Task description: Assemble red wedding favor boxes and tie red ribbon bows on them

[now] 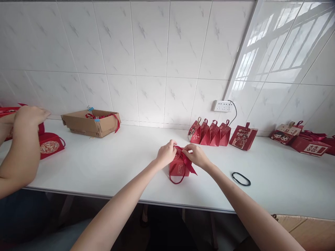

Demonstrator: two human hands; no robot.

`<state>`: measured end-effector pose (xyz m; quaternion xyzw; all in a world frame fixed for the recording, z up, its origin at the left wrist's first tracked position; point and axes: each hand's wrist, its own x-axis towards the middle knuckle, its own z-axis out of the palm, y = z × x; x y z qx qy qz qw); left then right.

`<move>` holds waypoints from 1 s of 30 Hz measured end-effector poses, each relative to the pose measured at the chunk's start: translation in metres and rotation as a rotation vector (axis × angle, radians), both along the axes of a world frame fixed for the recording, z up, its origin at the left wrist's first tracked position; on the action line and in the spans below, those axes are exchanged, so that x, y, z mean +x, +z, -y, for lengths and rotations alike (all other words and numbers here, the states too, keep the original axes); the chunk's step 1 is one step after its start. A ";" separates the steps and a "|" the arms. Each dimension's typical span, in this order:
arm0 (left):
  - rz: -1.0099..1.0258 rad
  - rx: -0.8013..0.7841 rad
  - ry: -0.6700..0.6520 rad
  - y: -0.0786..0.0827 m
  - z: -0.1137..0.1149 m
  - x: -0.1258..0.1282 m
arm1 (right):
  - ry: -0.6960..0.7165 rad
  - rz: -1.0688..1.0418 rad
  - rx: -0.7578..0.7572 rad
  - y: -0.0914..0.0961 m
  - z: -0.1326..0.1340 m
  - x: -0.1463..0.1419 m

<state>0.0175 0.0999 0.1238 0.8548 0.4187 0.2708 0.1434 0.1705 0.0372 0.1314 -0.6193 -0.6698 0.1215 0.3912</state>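
Observation:
A small red gift box (178, 170) stands on the white table (110, 164) in front of me, a red cord loop hanging from its front. A red ribbon (188, 163) lies across its top and trails down its right side. My left hand (166, 152) pinches the ribbon at the box's top left. My right hand (195, 154) pinches the ribbon at the top right. Both hands are closed on the ribbon, nearly touching each other.
A row of red gift bags (209, 133) stands by the wall, with more red boxes (309, 143) at far right. A black hair tie (241, 179) lies right of me. A cardboard box (90, 122) sits back left. Another person's arm (21, 153) works at a red box (50, 145).

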 end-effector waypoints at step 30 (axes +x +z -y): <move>0.555 -0.568 -0.114 0.012 -0.016 -0.004 | 0.004 -0.245 0.029 -0.016 0.006 0.006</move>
